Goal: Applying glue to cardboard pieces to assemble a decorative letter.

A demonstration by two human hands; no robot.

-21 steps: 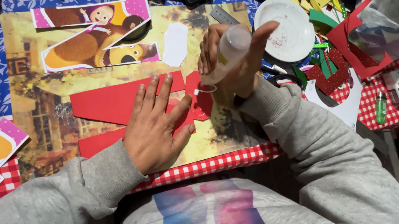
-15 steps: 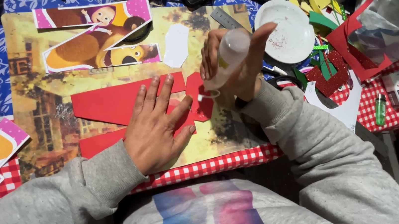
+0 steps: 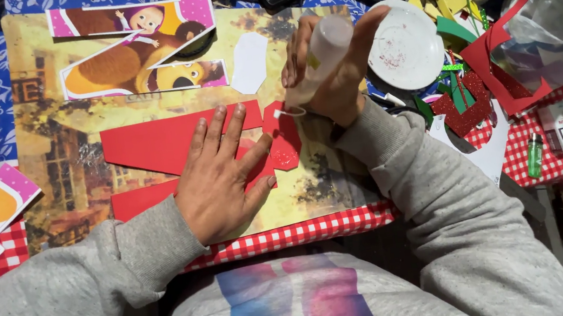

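Observation:
My left hand (image 3: 220, 175) lies flat, fingers spread, pressing down red foam strips (image 3: 153, 143) on a picture board (image 3: 88, 194). My right hand (image 3: 328, 75) grips a translucent glue bottle (image 3: 316, 62), tilted with its nozzle pointing down-left just above a small red glittery hexagon piece (image 3: 285, 143). That piece sits at the right end of the red strips, by my left thumb. A white hexagon cut-out (image 3: 249, 63) lies on the board above the strips.
A white plate (image 3: 407, 48) stands right of the bottle. Red, green and yellow foam scraps (image 3: 471, 87) clutter the right side on a red checked cloth (image 3: 304, 233). Cartoon-printed letter cut-outs (image 3: 135, 51) lie at the top left. A green lighter (image 3: 534, 154) is at the right.
The glue bottle's nozzle has dipped slightly lower toward the red glittery piece. My left hand has stayed flat on the red strips.

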